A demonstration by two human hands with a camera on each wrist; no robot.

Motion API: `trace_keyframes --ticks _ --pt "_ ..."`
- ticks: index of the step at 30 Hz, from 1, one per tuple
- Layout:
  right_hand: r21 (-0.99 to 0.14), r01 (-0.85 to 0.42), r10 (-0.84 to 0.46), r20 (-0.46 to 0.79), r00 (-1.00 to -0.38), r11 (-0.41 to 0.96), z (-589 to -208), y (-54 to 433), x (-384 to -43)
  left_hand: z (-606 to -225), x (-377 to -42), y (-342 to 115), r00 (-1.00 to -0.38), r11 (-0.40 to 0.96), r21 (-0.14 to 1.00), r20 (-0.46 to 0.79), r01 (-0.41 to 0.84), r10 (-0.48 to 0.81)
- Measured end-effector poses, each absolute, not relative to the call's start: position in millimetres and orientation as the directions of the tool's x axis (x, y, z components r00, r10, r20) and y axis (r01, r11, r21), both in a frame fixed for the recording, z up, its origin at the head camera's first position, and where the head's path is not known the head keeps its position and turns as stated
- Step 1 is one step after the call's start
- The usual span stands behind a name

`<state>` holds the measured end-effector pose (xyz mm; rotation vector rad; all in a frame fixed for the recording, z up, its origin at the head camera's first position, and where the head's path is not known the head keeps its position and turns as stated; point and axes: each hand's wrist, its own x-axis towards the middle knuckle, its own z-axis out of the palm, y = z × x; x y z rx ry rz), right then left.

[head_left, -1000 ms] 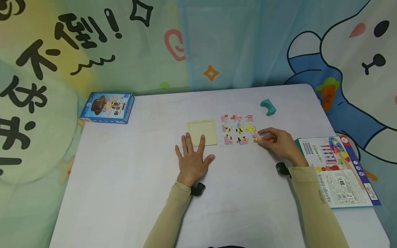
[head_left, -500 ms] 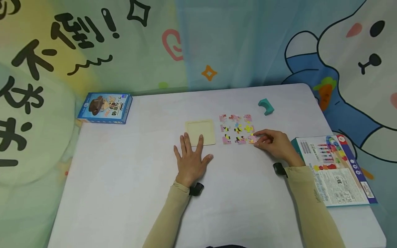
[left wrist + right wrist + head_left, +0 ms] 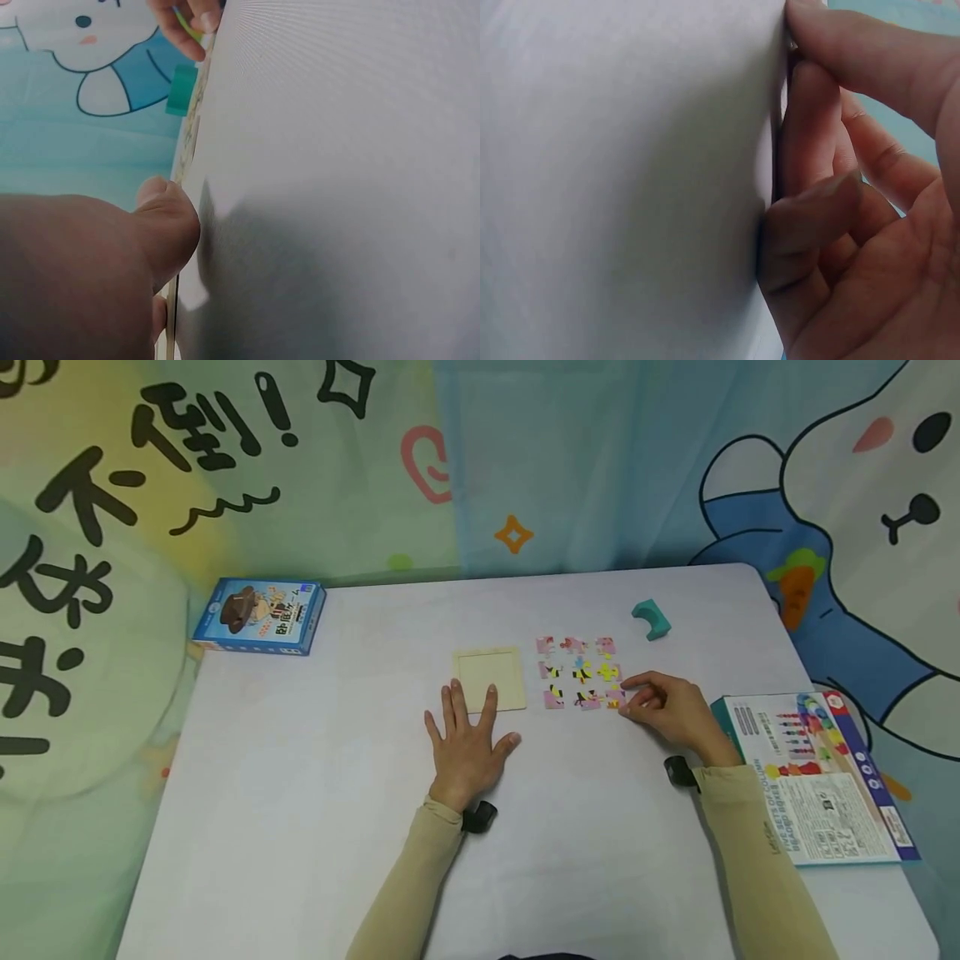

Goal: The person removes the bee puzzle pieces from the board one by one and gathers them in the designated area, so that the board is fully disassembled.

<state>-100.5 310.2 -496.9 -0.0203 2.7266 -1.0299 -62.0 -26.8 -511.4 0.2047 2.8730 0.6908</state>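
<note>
In the head view my left hand (image 3: pixel 467 756) lies flat with fingers spread, its fingertips over the near edge of a square cream puzzle tray (image 3: pixel 502 681). To the right of the tray, small pink and yellow puzzle pieces (image 3: pixel 582 673) lie in spaced rows. My right hand (image 3: pixel 671 710) holds the lower right puzzle piece (image 3: pixel 614 698) at its edge between thumb and index finger, on the table. The right wrist view shows the thumb (image 3: pixel 840 37) and curled fingers close to the tabletop; the piece itself is mostly hidden there. In the left wrist view the left thumb (image 3: pixel 169 225) rests by the surface.
A green arch-shaped block (image 3: pixel 652 619) lies behind the puzzle pieces. At the back left corner stands a blue box (image 3: pixel 259 616). A larger flat box (image 3: pixel 825 785) lies under and beside the right forearm. A patterned curtain (image 3: pixel 570 468) hangs behind the white table (image 3: pixel 315 793).
My right hand has slid the lower right puzzle piece slightly left, closer to the other pieces. The left hand has stayed in place. The head view has shifted a little.
</note>
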Motion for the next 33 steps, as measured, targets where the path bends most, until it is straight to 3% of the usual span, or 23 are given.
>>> trace_keyframes --ticks 33 --pt "-0.659 0.095 -0.084 -0.235 -0.968 0.746 -500 310 -97 -518 -61 -26 -0.978 0.909 0.406 -0.128 0.099 0.164"
